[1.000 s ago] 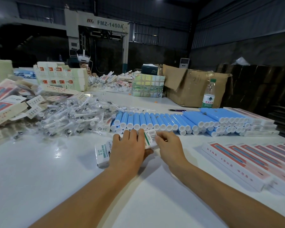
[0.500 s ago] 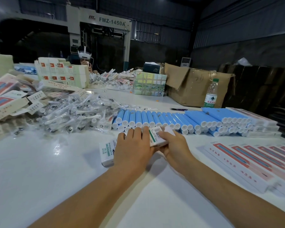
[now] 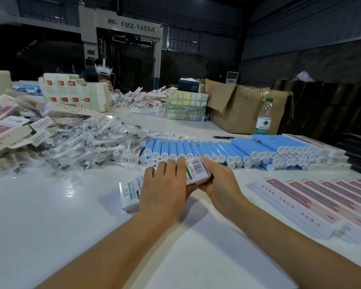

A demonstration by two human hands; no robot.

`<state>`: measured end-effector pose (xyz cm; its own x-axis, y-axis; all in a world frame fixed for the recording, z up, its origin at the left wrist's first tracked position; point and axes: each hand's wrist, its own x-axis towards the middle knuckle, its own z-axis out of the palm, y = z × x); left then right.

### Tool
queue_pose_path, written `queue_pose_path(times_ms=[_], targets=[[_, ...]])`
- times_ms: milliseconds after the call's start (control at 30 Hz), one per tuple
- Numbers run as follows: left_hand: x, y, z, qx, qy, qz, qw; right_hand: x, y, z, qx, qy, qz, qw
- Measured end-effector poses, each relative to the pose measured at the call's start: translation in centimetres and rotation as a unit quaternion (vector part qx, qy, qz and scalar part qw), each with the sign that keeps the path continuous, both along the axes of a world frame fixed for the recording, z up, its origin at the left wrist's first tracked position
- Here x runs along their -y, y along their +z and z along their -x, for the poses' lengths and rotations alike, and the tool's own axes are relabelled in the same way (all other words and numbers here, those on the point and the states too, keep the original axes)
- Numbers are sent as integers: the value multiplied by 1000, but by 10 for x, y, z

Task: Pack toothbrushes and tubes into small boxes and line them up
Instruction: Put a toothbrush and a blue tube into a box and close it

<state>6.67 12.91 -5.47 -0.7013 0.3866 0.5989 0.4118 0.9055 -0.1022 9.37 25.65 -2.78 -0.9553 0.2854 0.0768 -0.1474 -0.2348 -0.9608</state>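
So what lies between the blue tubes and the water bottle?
Head view: bare white table with a dark pen, between tubes and bottle.

"FMZ-1450A" on machine (image 3: pixel 121 32); "SONIC ELECTRIC" on box (image 3: pixel 129 195)

A clear plastic water bottle with a green cap and green label (image 3: pixel 263 116) stands at the far edge of the white table (image 3: pixel 50 215), just in front of an open brown cardboard carton (image 3: pixel 240 107); a grey machine frame lettered FMZ-1450A (image 3: pixel 121 28) rises behind; a white floor-standing air conditioner (image 3: pixel 232 77) stands against the dark wall; a dark pen (image 3: pixel 223 137) lies near the bottle.
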Motion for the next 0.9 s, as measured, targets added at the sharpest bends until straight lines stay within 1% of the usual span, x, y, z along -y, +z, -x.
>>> queue_pose_path(times_ms=[100,200,400,633,700,767,833,900], targets=[[-1,1,1,15,-3,0,1000,-2,-2,1,11,-14,19,1000],[1,3,-3,-2,-4,-15,1000,-5,-4,3,15,-47,-17,999],[1,-1,3,3,-11,11,1000,-4,-7,3,-20,-38,-60,997],[0,-1,1,4,-10,37,999,1,-9,2,11,-57,-61,996],[1,2,-2,-18,2,39,999,1,-9,1,9,-44,-47,998],[1,2,-3,-12,-7,25,1000,2,-8,1,4,-13,-29,999],[1,-1,2,1,-14,13,1000,3,-7,0,-4,-7,-63,998],[2,-2,6,-4,-2,-2,1000,5,-6,-2,-21,-21,-128,991]])
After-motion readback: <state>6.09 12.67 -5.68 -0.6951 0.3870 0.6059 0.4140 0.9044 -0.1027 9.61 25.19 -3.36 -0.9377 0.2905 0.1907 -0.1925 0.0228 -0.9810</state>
